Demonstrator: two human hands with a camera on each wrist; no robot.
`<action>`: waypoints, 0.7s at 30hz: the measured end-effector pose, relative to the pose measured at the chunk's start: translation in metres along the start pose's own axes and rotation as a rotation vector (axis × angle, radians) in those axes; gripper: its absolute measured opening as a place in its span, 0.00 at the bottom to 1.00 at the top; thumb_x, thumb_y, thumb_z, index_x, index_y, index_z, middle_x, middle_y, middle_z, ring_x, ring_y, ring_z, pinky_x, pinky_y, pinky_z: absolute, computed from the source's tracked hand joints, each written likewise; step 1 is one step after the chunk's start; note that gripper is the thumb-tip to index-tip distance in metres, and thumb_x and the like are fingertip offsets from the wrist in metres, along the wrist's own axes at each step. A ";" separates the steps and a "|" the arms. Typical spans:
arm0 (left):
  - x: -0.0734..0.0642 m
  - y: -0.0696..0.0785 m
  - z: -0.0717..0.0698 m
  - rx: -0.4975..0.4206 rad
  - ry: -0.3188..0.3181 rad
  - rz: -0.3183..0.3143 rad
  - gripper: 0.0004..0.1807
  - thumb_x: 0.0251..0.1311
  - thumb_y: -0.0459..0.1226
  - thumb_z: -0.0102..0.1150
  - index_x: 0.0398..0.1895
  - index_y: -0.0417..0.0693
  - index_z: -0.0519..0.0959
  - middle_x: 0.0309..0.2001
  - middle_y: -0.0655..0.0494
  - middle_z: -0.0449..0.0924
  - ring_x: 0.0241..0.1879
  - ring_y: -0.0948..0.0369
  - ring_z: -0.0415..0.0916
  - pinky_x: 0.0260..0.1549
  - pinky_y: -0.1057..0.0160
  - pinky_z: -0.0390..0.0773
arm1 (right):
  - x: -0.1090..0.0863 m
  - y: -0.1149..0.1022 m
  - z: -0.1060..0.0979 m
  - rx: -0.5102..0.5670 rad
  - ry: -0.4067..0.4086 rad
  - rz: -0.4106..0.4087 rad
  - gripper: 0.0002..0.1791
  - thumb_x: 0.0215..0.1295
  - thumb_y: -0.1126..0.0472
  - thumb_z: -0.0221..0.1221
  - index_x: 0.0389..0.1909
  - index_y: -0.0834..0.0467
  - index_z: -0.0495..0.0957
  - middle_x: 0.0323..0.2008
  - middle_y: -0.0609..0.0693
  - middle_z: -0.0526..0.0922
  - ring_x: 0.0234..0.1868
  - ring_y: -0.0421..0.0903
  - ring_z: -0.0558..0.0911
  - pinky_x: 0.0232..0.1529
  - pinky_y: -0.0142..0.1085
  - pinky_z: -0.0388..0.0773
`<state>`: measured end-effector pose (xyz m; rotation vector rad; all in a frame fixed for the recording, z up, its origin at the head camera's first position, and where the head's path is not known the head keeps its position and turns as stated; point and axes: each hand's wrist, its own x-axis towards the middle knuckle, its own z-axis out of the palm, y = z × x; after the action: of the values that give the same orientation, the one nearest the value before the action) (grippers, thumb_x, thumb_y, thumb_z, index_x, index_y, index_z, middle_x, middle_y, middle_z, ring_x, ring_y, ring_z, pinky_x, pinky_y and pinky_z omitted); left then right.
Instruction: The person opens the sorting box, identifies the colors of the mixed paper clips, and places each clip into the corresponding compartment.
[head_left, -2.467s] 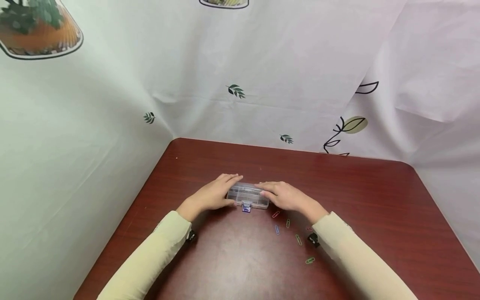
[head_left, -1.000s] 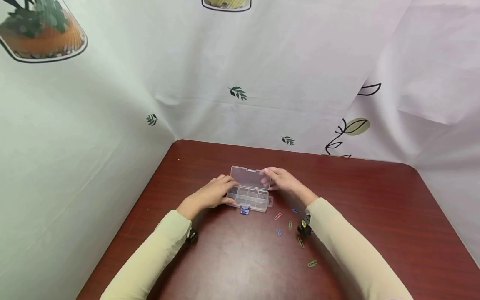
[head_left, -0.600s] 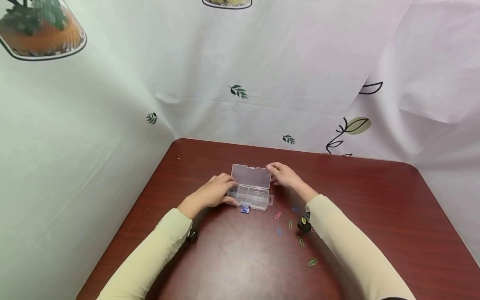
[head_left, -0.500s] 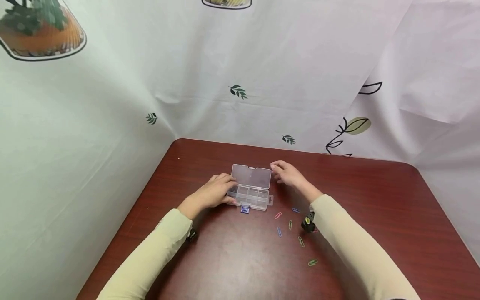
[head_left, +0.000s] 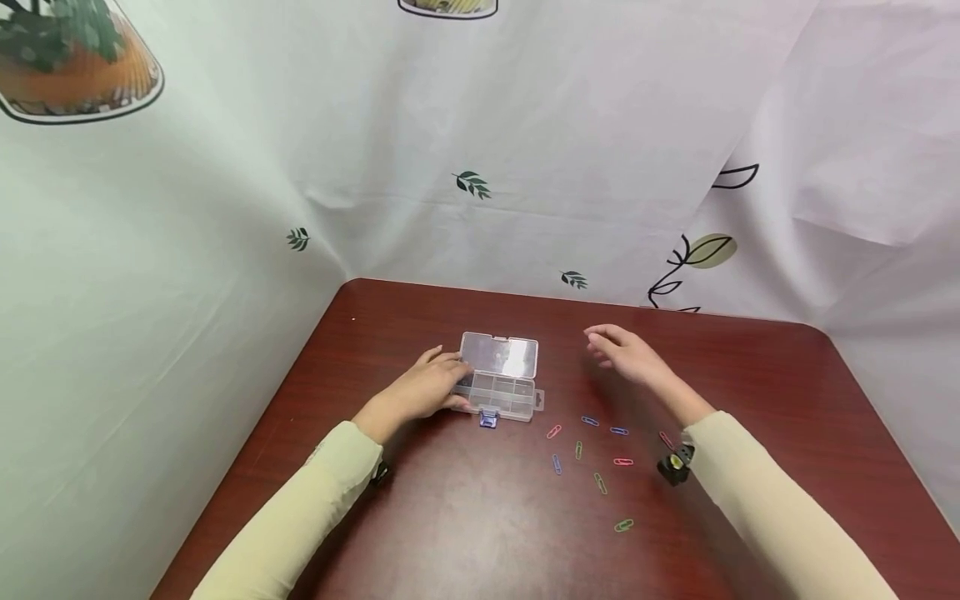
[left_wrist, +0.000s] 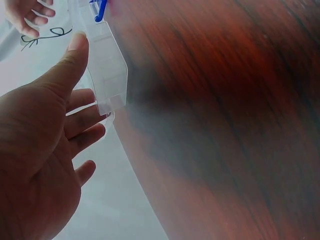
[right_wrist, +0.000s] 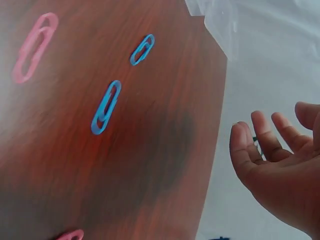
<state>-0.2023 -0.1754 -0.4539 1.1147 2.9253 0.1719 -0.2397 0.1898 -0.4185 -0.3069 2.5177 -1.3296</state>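
A clear plastic compartment box [head_left: 510, 403] lies on the table with its lid [head_left: 491, 357] swung back, showing small divided sections. A blue latch [head_left: 488, 419] sticks out at its front. My left hand [head_left: 422, 388] grips the box's left end, the thumb at the front wall and the fingers toward the back; the left wrist view shows the thumb over the clear side wall [left_wrist: 112, 75]. To the right of the box, my right hand [head_left: 628, 355] hovers with loosely bent fingers and holds nothing. Its fingers [right_wrist: 242, 145] are apart from the box in the right wrist view.
Several coloured paper clips lie right of and in front of the box, among them a pink paper clip [head_left: 554, 432], a blue paper clip [head_left: 619, 431], a green paper clip [head_left: 624, 526] and a red paper clip [head_left: 623, 462]. White patterned cloth [head_left: 465, 242] hangs behind the table [head_left: 750, 375].
The box's lid has been lifted and swung back by my right hand. That hand then let go and moved away to the right. My left hand has stayed at the box's left end.
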 end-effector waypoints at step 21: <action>-0.001 0.001 -0.002 -0.067 -0.055 -0.026 0.33 0.64 0.50 0.66 0.64 0.35 0.76 0.64 0.39 0.76 0.68 0.44 0.69 0.70 0.49 0.64 | -0.064 0.029 -0.030 -0.257 0.033 -0.075 0.26 0.73 0.46 0.59 0.65 0.55 0.76 0.61 0.57 0.80 0.60 0.57 0.79 0.57 0.53 0.76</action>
<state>-0.2007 -0.1750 -0.4522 1.0545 2.8622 0.2334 -0.1911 0.2491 -0.4169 -0.4394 2.7324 -1.0421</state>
